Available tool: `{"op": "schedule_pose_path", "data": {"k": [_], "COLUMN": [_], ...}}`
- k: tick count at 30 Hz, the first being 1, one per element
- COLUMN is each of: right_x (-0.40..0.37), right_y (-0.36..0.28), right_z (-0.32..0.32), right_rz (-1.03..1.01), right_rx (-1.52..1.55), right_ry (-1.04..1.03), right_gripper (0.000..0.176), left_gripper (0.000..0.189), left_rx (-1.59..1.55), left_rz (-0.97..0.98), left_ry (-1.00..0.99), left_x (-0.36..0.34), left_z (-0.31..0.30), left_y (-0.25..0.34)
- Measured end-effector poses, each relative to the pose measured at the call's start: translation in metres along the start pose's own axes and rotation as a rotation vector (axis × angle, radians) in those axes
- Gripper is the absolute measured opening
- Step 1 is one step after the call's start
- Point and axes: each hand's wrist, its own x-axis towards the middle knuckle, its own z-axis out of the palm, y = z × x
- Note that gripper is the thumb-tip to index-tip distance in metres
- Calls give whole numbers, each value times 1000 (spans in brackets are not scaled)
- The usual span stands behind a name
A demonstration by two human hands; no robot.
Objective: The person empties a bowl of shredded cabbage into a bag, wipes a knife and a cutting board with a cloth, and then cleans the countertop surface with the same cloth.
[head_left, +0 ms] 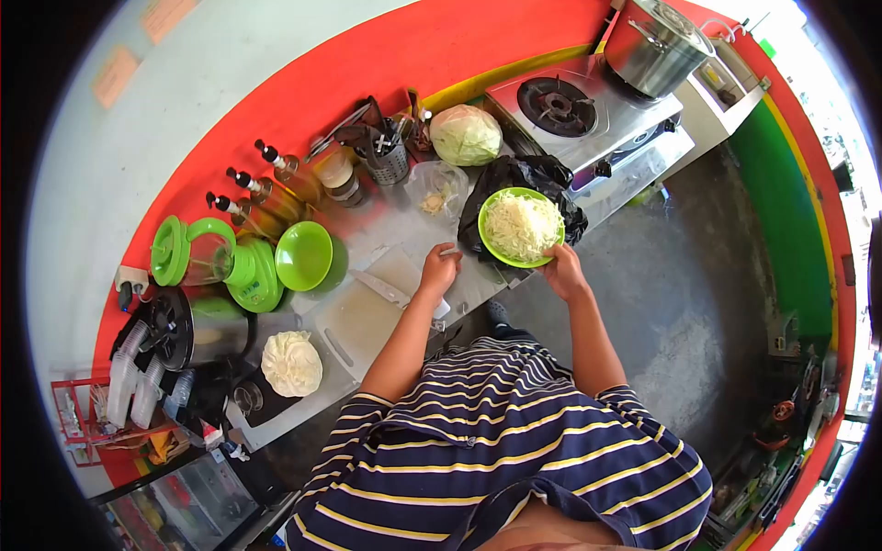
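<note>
My right hand (563, 267) grips the rim of a green bowl (497, 255) heaped with shredded cabbage (524, 223). The bowl is over a black plastic bag (525, 171) at the counter's edge. To its left, my left hand (441, 269) is closed with curled fingers; whatever it may hold is too small to make out. Beneath that forearm lies a knife (379, 288) on a white cutting board (360, 317). A clear plastic bag (438, 189) with pale bits inside sits beyond my left hand.
A whole cabbage (466, 135) stands by the wall, left of the gas stove (557, 106). A cut cabbage (292, 364) rests at the counter's left end. An empty green bowl (303, 256), a green blender (254, 274) and pump bottles (296, 176) line the back.
</note>
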Motion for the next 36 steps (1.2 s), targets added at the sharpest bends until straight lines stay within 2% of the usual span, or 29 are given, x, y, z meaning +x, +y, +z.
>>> {"op": "schedule_pose_path", "data": {"k": [2,3,6,7,9,10,12,13,15,20,23,25,28,31,33,36], "right_x": [5,13,25,31,36,37,43,47,53,64,72,73,73,83,81,82], "right_y": [-1,0,-43,-49,-57,-63,-75,-80,-82,-81,-74,-76,-71,-65,-65,-71], "right_z": [1,-21,-42,-44,-45,-46,-47,-48,-49,-43,-43,-34,-32,-40,-40,-39], "right_rz": [-20,36,50,60,67,82,86,95,119,74,42,25,-22,-135,-284,-258], "right_rx": [-44,25,-104,-101,-141,-146,-212,-219,-224,-238,-262,-279,-311,-469,-622,-648], "right_ry": [-36,-30,-50,-54,-77,-85,-118,-129,-149,-164,-134,-124,-103,-195,-238,-210], "right_gripper": [45,45,45,45,47,47,49,49,51,55,57,58,61,64,65,66], "left_gripper": [61,61,56,56,47,47,31,31,24,32,35,40,46,49,52,61], "left_rx": [11,74,41,43,79,72,6,-2,-232,-311,-248,-191,-242,-304,-318,-326], "left_rz": [-47,-100,-52,-58,-47,-55,86,84,117,72,100,196,206,240,229,221], "left_ry": [111,146,287,296,175,188,250,264,316,287,291,273,250,201,181,145], "left_x": [-2,-2,20,26,27,25,21,19,10,-10,-13,-7,-8,-11,-16,-21], "left_z": [0,17,63,65,64,66,74,79,85,97,97,86,79,81,83,87], "left_y": [1,3,20,21,23,22,25,29,36,55,55,45,46,57,67,78]}}
